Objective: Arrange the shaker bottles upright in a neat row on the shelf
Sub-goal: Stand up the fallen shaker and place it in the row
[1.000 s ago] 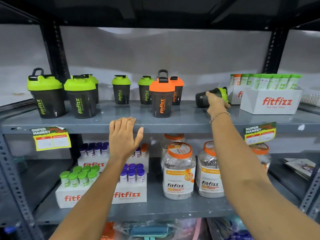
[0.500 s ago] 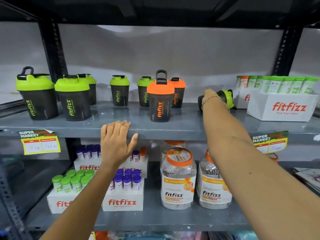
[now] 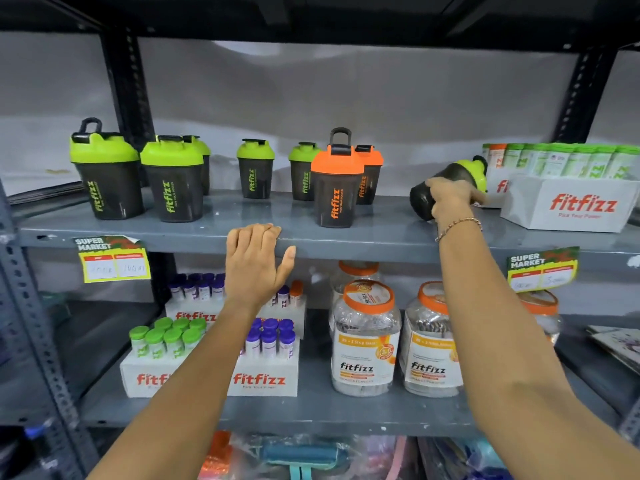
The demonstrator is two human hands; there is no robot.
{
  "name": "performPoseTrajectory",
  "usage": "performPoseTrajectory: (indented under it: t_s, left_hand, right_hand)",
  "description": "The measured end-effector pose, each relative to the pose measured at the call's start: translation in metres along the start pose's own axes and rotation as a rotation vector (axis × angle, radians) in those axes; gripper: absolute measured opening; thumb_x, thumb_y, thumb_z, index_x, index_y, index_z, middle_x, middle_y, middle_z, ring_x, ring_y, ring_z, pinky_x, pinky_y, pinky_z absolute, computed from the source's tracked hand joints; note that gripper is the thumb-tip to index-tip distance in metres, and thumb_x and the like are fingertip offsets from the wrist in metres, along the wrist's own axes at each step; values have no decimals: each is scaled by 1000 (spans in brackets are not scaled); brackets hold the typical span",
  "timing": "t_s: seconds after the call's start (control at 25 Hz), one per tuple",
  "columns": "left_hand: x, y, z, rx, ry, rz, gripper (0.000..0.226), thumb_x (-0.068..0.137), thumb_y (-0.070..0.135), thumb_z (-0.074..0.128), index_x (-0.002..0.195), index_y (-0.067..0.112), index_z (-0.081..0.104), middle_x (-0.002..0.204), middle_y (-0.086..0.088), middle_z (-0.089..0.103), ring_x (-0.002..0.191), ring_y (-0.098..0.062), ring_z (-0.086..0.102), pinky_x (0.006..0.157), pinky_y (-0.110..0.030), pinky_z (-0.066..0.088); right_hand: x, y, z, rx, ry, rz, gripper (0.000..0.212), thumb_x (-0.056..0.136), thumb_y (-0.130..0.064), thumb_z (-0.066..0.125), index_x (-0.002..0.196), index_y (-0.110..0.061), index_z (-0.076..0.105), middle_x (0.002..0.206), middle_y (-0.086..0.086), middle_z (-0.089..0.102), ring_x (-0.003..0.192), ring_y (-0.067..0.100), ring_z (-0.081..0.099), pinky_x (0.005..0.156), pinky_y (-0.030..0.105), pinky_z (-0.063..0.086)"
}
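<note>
On the grey shelf (image 3: 207, 233) several dark shaker bottles stand upright: green-lidded ones at the left (image 3: 107, 171) (image 3: 173, 180), two smaller green-lidded ones further back (image 3: 255, 169) (image 3: 304, 173), and an orange-lidded pair in the middle (image 3: 336, 188). At the right, one green-lidded shaker (image 3: 446, 181) is tilted, its base raised toward me and its lid pointing at the boxes. My right hand (image 3: 450, 199) is shut around its dark body. My left hand (image 3: 258, 261) rests flat against the shelf's front edge, fingers together, holding nothing.
White fitfizz boxes of green tubes (image 3: 568, 202) stand at the shelf's right end, close behind the tilted shaker. The lower shelf holds tube boxes (image 3: 263, 375) and orange-lidded jars (image 3: 365, 341). Yellow price tags (image 3: 112, 259) hang on the shelf edge. Black uprights (image 3: 128, 84) frame the bay.
My right hand has closed around the lying shaker and tipped it up off the shelf, base toward me. My left hand stays on the shelf edge. The view has shifted slightly.
</note>
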State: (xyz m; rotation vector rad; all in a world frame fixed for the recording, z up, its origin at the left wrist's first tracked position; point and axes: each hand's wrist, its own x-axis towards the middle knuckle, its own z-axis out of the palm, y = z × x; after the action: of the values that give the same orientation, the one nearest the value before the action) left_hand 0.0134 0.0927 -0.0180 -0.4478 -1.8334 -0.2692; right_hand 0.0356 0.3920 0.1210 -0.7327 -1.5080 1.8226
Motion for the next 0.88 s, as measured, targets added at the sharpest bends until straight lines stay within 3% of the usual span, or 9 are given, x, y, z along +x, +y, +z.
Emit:
performPoseTrajectory:
  t_s: [0.12,0.24,0.44,0.64,0.88]
  left_hand:
    - [1,0,-7,-30,-70,-6,46,94,44,37,107,7,61,106,-9,63,98,-28,54,96,-39,31]
    - [5,-6,-17,-32,-124,61,45,96,42,35,108,7,60,107,-9,64,98,-28,57,93,-37,34]
    - [8,-33,-33,-5,-223,25,43,98,40,30,108,8,59,105,-8,65,97,-28,58,90,-41,38]
    - [1,-84,-42,75,-222,45,42,100,38,28,104,10,59,104,-7,65,95,-28,58,87,-40,37]
    - [-8,-116,-41,92,-178,123,41,100,34,29,114,6,56,113,-11,61,102,-32,55,90,-42,38]
  right_hand:
    - [-29,-1,-10,-25,-40,38,111,78,-20,74,147,1,-10,154,21,25,135,35,39,107,48,42]
    - [-87,9,-11,-27,-65,-115,124,65,-16,82,145,2,-12,153,21,25,134,32,40,107,47,43]
    - [-183,26,20,-139,-173,-252,127,76,-19,81,146,2,-23,159,22,-13,147,32,15,115,41,24]
    - [-227,47,88,-204,-344,-405,134,69,-15,85,147,-1,-23,161,15,-7,150,24,4,121,35,11]
    - [-209,54,152,-295,-504,-323,131,70,-5,82,149,-11,-23,163,11,0,149,24,12,121,44,19]
